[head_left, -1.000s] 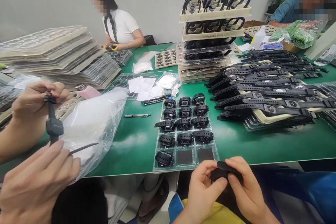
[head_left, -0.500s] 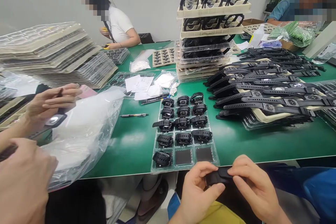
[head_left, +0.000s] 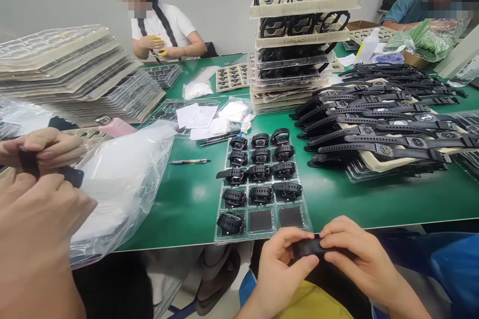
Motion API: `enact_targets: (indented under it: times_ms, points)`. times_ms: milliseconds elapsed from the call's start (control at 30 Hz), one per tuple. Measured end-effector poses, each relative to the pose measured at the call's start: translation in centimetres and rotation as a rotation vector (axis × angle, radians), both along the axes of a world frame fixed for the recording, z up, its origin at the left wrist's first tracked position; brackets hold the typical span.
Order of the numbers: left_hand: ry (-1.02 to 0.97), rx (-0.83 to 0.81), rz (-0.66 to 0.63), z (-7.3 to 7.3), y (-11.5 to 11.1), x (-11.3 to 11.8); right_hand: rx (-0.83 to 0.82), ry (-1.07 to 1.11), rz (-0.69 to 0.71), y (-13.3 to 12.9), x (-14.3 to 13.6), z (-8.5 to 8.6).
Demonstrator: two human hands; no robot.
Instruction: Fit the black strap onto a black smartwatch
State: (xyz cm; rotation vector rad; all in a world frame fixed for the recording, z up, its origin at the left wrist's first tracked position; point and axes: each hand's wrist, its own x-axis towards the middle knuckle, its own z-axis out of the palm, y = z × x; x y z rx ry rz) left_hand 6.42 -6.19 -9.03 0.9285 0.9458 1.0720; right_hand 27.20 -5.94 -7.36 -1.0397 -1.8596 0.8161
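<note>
My left hand and my right hand are together below the near table edge, both pinching a small black watch with a folded strap between thumbs and fingers. Just beyond them on the green table lies a clear compartment tray that holds several black watches in rows. Its two near right cells stand empty. The watch's face is hidden by my fingers.
At the left, a co-worker's two hands hold a black strap beside a plastic bag. Stacked trays rise at the far left and trays of straps at centre. Flat watches fill the right. A pen lies mid-table.
The watch in my hands has gone from bunched up to lying flat between my fingers. The co-worker at the left has lowered their strap down and leftward.
</note>
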Motion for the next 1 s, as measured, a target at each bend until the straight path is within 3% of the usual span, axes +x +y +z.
enact_targets:
  times_ms: [167, 333, 567, 867, 1000]
  points:
    - [-0.032, -0.036, 0.044, -0.3, -0.1, 0.1, -0.011, 0.039, 0.032, 0.0, 0.1, -0.3]
    - [-0.033, -0.129, -0.037, 0.2, 0.0, -0.2, -0.025, 0.058, 0.015, -0.1, 0.0, -0.7]
    - [-0.02, -0.004, 0.061, -0.3, 0.1, 0.1, 0.038, 0.017, 0.024, 0.2, 0.0, -0.9]
    - [0.035, -0.015, 0.041, -0.6, 0.3, -0.2, 0.052, 0.079, -0.007, -0.1, -0.7, -2.0]
    - [-0.042, 0.015, 0.066, -0.8, 0.3, 0.0, 0.086, 0.062, -0.056, -0.2, -0.7, -2.1]
